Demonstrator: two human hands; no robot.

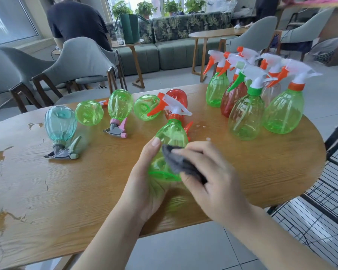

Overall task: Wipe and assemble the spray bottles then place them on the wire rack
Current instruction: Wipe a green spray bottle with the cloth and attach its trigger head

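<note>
My left hand (144, 184) grips a green spray bottle (171, 134) with a white and orange trigger head, held tilted above the wooden table (76, 191). My right hand (213, 176) presses a grey cloth (180, 162) against the bottle's side. Several bottles lie on the table beyond: a blue one (60, 124) and a green one (119, 105) with their heads on, two green bodies (89, 113) (144, 107), and a red bottle (177, 97) behind the held one. Several assembled bottles (246, 115) stand upright at the right. The black wire rack (324, 195) stands at the table's right edge.
Grey chairs (80, 61) line the table's far side. A person in a dark shirt (76, 22) bends over behind them. A sofa, small wooden tables and potted plants fill the back. The table's left part has worn patches.
</note>
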